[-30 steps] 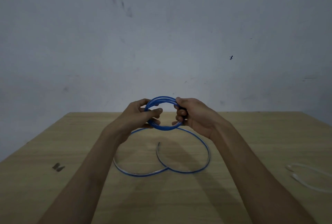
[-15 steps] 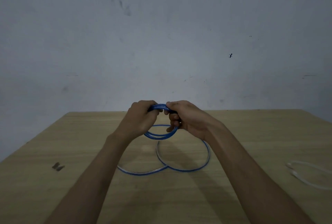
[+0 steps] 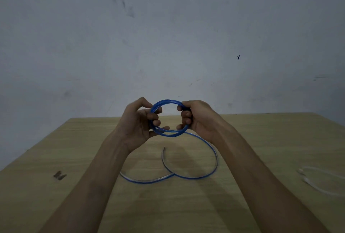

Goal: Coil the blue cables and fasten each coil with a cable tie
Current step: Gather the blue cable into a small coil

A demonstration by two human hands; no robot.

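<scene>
With both arms reaching out over the desk [image 3: 261, 139], the head view shows a blue cable [image 3: 169, 117] wound into a small coil and held up in the air, upright and facing the camera. On the coil's left side sits the left hand [image 3: 139, 123], fingers curled through the ring and thumb on top, gripping the strands. On the coil's right side sits the right hand [image 3: 198, 118], fingers closed tight around the bundled loops. So the coil hangs between the two hands, clear above the desk. Below the coil, the loose tail of the cable drops from its right side to the wood, sweeps round in a wide loop and crosses another run of itself, one free end pointing back up towards the coil. Well to the right of the coil, pale cable ties [image 3: 317, 180] lie flat near the desk's edge. Left of the coil, low down, a small dark mark [image 3: 59, 175] sits on the wood.
</scene>
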